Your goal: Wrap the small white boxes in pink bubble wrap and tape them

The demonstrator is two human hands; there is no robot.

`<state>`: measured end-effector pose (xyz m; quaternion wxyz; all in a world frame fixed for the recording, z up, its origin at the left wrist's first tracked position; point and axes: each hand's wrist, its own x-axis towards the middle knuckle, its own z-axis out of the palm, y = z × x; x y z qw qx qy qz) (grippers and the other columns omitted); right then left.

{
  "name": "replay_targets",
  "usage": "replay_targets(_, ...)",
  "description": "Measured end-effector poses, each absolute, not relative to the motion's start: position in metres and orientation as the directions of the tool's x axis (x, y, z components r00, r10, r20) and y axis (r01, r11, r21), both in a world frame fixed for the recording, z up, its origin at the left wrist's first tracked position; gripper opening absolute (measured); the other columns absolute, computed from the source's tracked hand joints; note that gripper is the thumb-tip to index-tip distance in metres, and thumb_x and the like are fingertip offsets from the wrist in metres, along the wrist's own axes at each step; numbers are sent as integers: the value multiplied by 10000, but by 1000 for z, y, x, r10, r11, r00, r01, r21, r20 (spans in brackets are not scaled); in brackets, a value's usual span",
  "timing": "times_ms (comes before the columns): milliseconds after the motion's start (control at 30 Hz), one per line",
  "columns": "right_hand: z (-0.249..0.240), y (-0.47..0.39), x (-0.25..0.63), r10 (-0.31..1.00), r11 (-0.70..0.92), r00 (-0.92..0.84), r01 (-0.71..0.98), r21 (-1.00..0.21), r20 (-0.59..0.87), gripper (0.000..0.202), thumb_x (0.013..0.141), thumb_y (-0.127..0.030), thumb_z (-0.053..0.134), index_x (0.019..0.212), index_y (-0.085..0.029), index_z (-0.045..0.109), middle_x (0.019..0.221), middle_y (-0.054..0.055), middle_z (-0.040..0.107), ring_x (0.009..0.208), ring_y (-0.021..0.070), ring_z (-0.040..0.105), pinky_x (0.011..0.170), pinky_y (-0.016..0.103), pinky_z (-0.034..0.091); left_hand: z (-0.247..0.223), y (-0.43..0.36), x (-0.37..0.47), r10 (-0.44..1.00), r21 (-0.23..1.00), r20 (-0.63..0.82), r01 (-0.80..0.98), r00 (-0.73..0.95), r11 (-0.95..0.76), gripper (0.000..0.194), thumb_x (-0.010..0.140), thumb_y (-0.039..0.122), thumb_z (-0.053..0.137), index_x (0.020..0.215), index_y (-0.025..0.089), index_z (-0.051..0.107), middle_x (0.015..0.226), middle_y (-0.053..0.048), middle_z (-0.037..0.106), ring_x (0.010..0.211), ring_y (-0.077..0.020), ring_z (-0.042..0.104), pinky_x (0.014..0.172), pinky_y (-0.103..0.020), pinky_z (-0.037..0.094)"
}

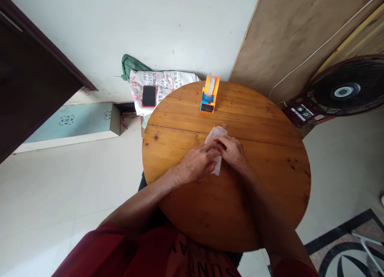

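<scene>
On the round wooden table (186,121) lies a whitish, see-through wrapped bundle (216,133) that looks like bubble wrap. What is inside it cannot be made out. My left hand (198,162) comes over it from the left, fingers bent and resting on its middle. From the right, my right hand (233,152) grips the bundle's edge with curled fingers. The fingertips of both hands meet over it and hide its central part. A small clear strip, seemingly tape (224,126), shows by the bundle's far end. Beyond stands an orange and blue tape dispenser (208,94) with a roll in it.
A black phone (149,96) lies on a printed white sack (171,78) past the table's far left edge. Behind the sack is a green bag (132,65). A large fan (342,91) stands to the right. The wall (168,25) rises just behind the table.
</scene>
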<state>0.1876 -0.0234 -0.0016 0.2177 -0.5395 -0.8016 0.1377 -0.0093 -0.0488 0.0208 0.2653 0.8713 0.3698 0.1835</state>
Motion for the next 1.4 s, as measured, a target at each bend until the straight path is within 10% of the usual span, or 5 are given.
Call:
replay_targets(233,7,-20,211,985,-11,117,765,-644,123,226,878,-376,580,789,-207,700,755,60,722,669,198,632,638,308,459,15,-45,-10,719,607,141,514,681,-606,230,907,155,569,1105,167,685,1193,-110,690,1118,-234,647,994,-379,545)
replay_targets(500,2,9,206,956,-280,114,629,-725,-271,369,734,-548,723,686,-193,634,478,-37,498,423,105,412,441,261,288,5,-46,-10,703,594,243,470,668,-653,250,923,174,554,1147,172,664,1202,-110,688,1097,-238,650,957,-383,560)
replay_targets(900,-9,6,178,958,-193,248,193,-962,-143,258,635,-440,699,682,-223,567,600,-42,558,509,136,501,406,257,390,13,-53,-12,706,544,204,521,678,-658,254,951,173,513,1170,147,638,1316,-146,591,1135,-251,638,945,-394,572)
replay_targets(1400,-27,10,175,949,-72,316,239,-968,8,207,636,-403,669,701,-224,589,635,-27,597,606,149,522,549,271,406,40,-62,-2,724,281,-20,699,690,-658,262,1030,207,388,1089,172,642,1116,-86,690,1040,-237,630,879,-366,547)
